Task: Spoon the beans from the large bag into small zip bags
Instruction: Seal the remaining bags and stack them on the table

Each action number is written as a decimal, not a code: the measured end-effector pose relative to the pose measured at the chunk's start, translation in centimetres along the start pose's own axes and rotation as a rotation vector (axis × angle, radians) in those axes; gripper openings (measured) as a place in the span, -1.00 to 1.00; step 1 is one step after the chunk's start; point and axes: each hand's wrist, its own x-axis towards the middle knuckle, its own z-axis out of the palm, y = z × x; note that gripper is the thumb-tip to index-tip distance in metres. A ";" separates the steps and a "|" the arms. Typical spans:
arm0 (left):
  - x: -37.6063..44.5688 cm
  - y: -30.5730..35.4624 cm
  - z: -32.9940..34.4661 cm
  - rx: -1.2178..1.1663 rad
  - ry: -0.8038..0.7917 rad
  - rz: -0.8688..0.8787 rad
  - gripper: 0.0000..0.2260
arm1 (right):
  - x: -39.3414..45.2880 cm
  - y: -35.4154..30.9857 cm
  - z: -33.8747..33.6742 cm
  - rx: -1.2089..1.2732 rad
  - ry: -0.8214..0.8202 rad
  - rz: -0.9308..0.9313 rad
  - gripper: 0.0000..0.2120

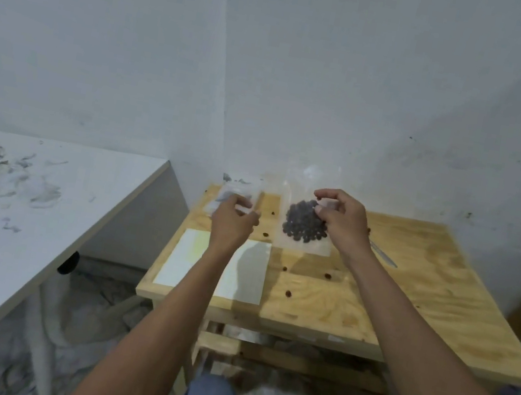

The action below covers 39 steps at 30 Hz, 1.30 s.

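Note:
A large clear bag (310,185) holding dark beans (303,225) stands on the wooden table (409,293), at the back middle. My right hand (341,222) pinches a small clear plastic piece right in front of that bag, fingers curled. My left hand (235,221) reaches over a pile of small clear zip bags (235,193) at the table's back left and touches them with curled fingers; whether it grips one is unclear. A metal spoon (384,255) lies on the table to the right, partly hidden behind my right wrist.
A white sheet (249,272) lies at the table's front left. Several loose beans (328,275) are scattered over the wood. A white table (7,205) stands to the left, with a gap between. Walls close the back. My knees show below the front edge.

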 end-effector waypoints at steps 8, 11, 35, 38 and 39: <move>1.7 -6.8 -4.9 0.436 0.102 -0.198 -0.57 | 0.9 -0.5 3.6 0.051 -0.058 -0.038 -0.73; 2.3 -6.6 -4.2 0.416 0.099 -0.199 -0.50 | 1.1 -0.1 4.3 0.057 -0.090 -0.014 -0.73; -1.3 2.1 2.9 -0.535 0.137 0.107 -0.63 | -0.2 0.0 4.8 0.178 -0.044 0.031 -0.76; -2.2 2.3 4.6 -0.542 0.223 0.110 -0.66 | -0.3 -0.4 4.4 0.233 -0.036 0.034 -0.87; -2.3 2.3 5.0 -0.540 0.243 0.117 -0.66 | -0.3 -0.5 4.3 0.252 -0.037 0.039 -0.85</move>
